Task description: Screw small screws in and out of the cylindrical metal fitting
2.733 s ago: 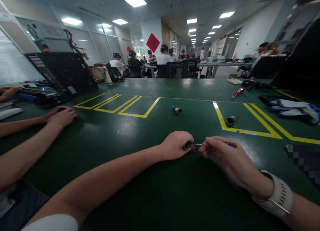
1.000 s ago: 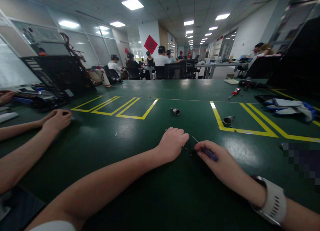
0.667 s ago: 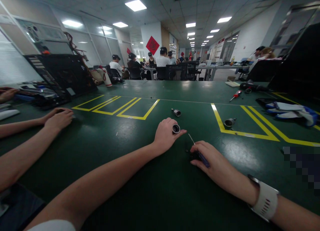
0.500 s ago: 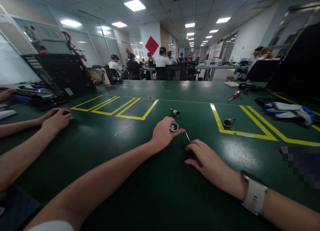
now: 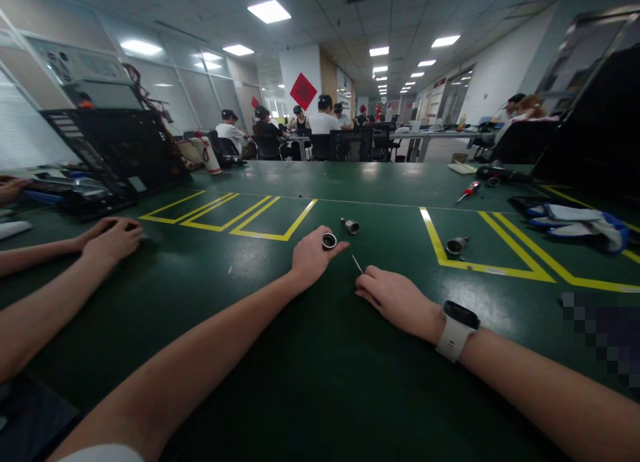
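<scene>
My left hand (image 5: 311,257) is wrapped round a round metal socket-like part (image 5: 329,241), its open ring end facing me and one finger stretched to the right. Just to the right, my right hand (image 5: 387,294) grips a tool with a thin metal shaft (image 5: 357,264), which points up and left toward my left hand without touching it. The tool's handle is hidden in my fingers. A similar metal part (image 5: 352,227) lies on the green table (image 5: 320,355) just beyond my left hand. Another metal part (image 5: 456,245) lies inside a yellow tape outline at the right.
Blue and white gloves (image 5: 575,223) and a red screwdriver (image 5: 469,191) lie at the right, near a dark power tool (image 5: 503,173). Another person's hands (image 5: 113,241) rest on the table at the left. A black frame (image 5: 120,145) stands behind them.
My left hand has moved left with the metal part, whose ring end has turned. My right hand has moved left and slightly up, with its fingers closed further round the tool.
</scene>
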A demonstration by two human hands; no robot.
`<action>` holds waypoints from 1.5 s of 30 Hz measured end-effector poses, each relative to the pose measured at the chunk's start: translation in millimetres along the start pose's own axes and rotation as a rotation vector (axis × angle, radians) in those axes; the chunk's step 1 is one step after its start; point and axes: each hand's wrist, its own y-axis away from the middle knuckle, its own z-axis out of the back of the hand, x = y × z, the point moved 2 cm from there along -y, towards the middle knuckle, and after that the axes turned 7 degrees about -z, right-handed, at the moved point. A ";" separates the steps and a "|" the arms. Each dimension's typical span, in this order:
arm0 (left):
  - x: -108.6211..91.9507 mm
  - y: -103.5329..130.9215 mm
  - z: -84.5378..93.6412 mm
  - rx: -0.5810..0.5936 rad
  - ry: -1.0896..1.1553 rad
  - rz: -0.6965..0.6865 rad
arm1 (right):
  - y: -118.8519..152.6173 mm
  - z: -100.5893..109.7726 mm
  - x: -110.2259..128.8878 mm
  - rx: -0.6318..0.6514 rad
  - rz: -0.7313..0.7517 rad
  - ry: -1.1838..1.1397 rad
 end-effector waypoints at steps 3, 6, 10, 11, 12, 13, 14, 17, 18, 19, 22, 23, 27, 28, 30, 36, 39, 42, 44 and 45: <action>1.9 -1.1 -1.1 0.012 -0.003 -0.008 | -9.7 0.6 -4.2 -0.006 -0.006 -0.001; 5.1 -3.2 -1.3 0.018 -0.042 -0.026 | -19.9 -0.3 -8.5 -0.017 -0.029 -0.024; 9.8 -5.0 -2.0 0.102 -0.118 -0.076 | -27.3 -0.3 -14.6 -0.043 -0.079 -0.125; 10.3 -4.9 -2.1 0.131 -0.135 -0.103 | -27.4 0.6 -16.7 -0.055 -0.096 -0.164; 10.2 -4.5 -2.1 0.161 -0.154 -0.136 | -26.7 1.9 -19.3 -0.069 -0.116 -0.205; 9.7 -4.0 -1.9 0.195 -0.174 -0.174 | -25.3 3.6 -22.4 -0.086 -0.139 -0.245; 8.7 -3.3 -1.7 0.234 -0.194 -0.216 | -23.2 5.3 -25.9 -0.103 -0.163 -0.281; 4.6 -1.8 0.3 0.354 -0.235 -0.333 | -13.8 10.1 -37.3 -0.136 -0.223 -0.357; 3.4 -1.7 1.5 0.385 -0.242 -0.360 | -10.0 11.1 -40.6 -0.139 -0.232 -0.371; 2.6 -1.9 2.8 0.410 -0.243 -0.378 | -6.3 11.8 -43.3 -0.139 -0.238 -0.382; 1.9 -2.8 6.8 0.461 -0.232 -0.414 | 2.9 11.6 -46.6 -0.118 -0.228 -0.412; 2.1 -3.0 7.7 0.477 -0.226 -0.426 | 4.8 10.8 -46.1 -0.105 -0.218 -0.421; 2.9 -1.9 9.5 0.524 -0.227 -0.462 | 5.9 6.7 -40.1 -0.076 -0.179 -0.421; 2.5 -1.3 9.7 0.527 -0.225 -0.468 | 5.2 5.8 -38.5 -0.071 -0.172 -0.414; 0.9 0.1 10.0 0.519 -0.211 -0.478 | 4.1 4.7 -35.7 -0.062 -0.158 -0.404; -8.3 4.9 8.5 0.454 -0.206 -0.477 | 8.1 10.4 -33.4 -0.105 -0.257 -0.467; -12.6 8.3 5.2 0.427 -0.204 -0.463 | 10.2 13.7 -32.6 -0.169 -0.316 -0.538; -14.5 11.4 2.0 0.377 -0.187 -0.429 | 10.0 13.3 -30.9 -0.196 -0.342 -0.600; -14.4 12.6 0.7 0.344 -0.192 -0.401 | 9.3 11.4 -29.7 -0.178 -0.351 -0.609; -14.2 12.8 0.4 0.336 -0.196 -0.392 | 9.0 10.2 -29.1 -0.161 -0.355 -0.605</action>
